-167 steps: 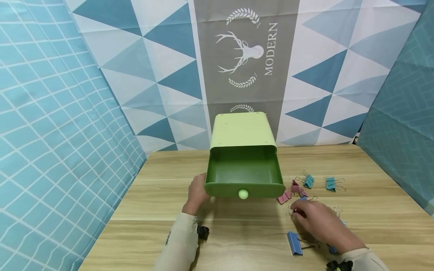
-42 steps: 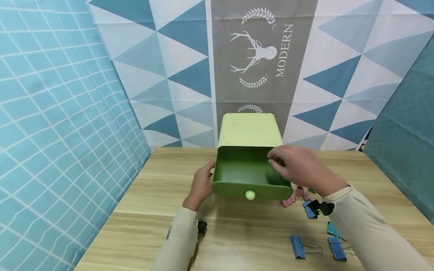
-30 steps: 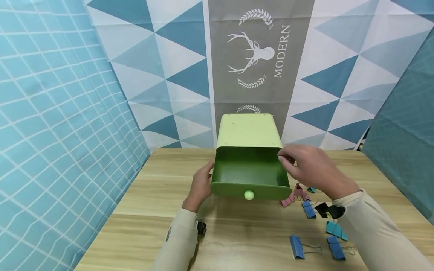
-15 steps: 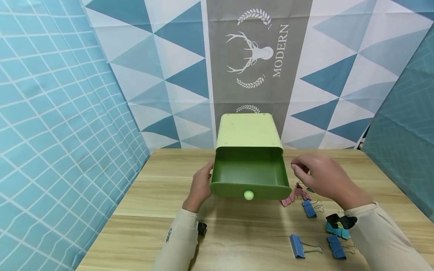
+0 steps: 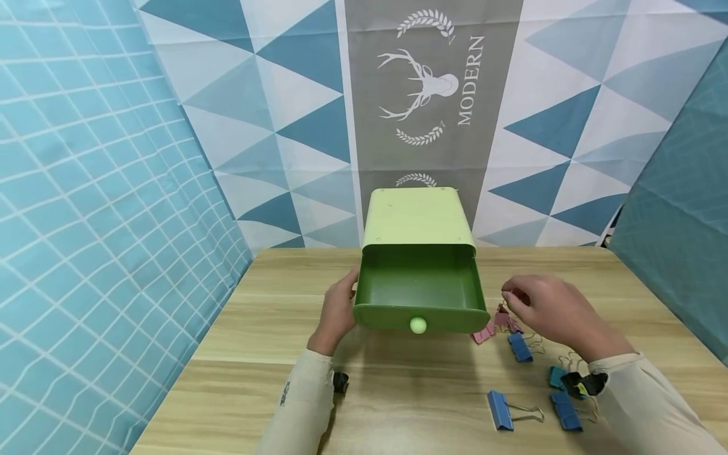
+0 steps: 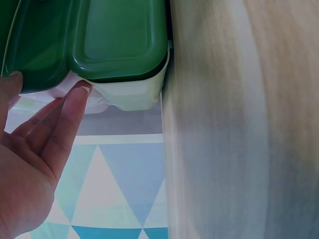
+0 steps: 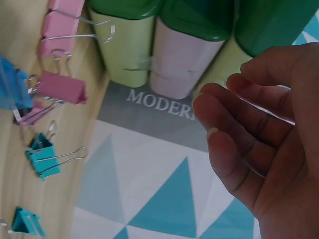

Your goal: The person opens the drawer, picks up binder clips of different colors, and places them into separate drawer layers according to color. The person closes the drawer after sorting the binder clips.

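Note:
A light green drawer unit (image 5: 418, 215) stands against the backdrop, its top green drawer (image 5: 370, 317) pulled out by a round knob's front. My left hand (image 5: 334, 313) touches the unit's left side, fingers fairly straight; in the left wrist view, fingertips lie at the lower drawer fronts (image 6: 119, 40). To the right of the drawer hovers my right hand (image 5: 554, 309), loosely curled around nothing, as the right wrist view shows. Below it lie pink binder clips (image 5: 483, 332) and a blue binder clip (image 5: 520, 347). Teal binder clips (image 7: 44, 162) appear in the right wrist view.
Nearer the front of the wooden table (image 5: 256, 379) lie two more blue binder clips, one left (image 5: 500, 411) and one right (image 5: 565, 411). A teal binder clip (image 5: 557, 377) is partly hidden by the wrist camera strap. Patterned cloth (image 5: 284, 95) hangs behind.
My right hand went from among the clips up to the drawer's right side, then drew back to the right and lower. My left hand stays at the unit's side.

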Tool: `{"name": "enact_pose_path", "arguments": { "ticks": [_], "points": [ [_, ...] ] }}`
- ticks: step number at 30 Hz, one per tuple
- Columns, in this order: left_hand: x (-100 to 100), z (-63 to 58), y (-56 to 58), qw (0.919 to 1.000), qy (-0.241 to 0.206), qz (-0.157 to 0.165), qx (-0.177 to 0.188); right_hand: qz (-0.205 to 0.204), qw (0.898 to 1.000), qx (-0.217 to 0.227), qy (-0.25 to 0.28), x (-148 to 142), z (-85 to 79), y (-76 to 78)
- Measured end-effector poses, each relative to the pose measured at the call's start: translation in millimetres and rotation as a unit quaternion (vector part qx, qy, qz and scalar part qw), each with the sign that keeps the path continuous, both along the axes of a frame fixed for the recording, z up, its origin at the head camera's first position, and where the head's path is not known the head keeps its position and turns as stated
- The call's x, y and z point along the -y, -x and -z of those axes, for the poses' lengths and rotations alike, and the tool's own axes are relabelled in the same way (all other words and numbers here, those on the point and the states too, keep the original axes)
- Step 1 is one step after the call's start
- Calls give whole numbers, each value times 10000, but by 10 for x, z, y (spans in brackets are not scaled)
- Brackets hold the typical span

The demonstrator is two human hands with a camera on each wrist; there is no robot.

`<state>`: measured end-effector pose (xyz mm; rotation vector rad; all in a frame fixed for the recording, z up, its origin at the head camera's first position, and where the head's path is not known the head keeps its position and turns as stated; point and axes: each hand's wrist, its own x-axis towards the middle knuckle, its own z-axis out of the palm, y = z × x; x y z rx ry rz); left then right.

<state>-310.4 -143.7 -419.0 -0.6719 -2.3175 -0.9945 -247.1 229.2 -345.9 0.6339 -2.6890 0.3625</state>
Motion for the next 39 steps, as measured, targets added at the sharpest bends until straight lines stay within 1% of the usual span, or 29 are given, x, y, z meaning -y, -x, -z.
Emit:
{"name": "enact_pose_path", "arguments": {
  "ticks": [5, 8, 13, 17, 21, 26, 34, 39],
  "points": [
    [-9, -11, -8, 10000, -22, 12, 65, 70, 9999, 151, -4, -72, 111, 23],
    [-12, -10, -6, 10000, -12, -18, 62, 98, 9996, 250, 12, -98, 149, 30],
    [-14, -12, -1, 9999, -2, -109, 31, 104, 9992, 386, 35, -125, 211, 47],
    [-6, -7, 4, 9999, 4, -102, -46, 138, 9988, 472, 18, -120, 259, 55],
    [3, -2, 5, 9999, -17, -51, -101, 208, 9974, 687, 59, -95, 303, 55],
    [6, -8, 5, 10000, -35, -40, -73, 230, 9950, 969, 117, -67, 351, 48],
    [-3, -13, 5, 9999, -7, -61, -85, 218, 9947, 1000, 42, -15, 437, 86],
    [-10, 14, 14, 9998, 68, -87, -138, 157, 9934, 1132, 51, 23, 516, 107]
  ]
}}
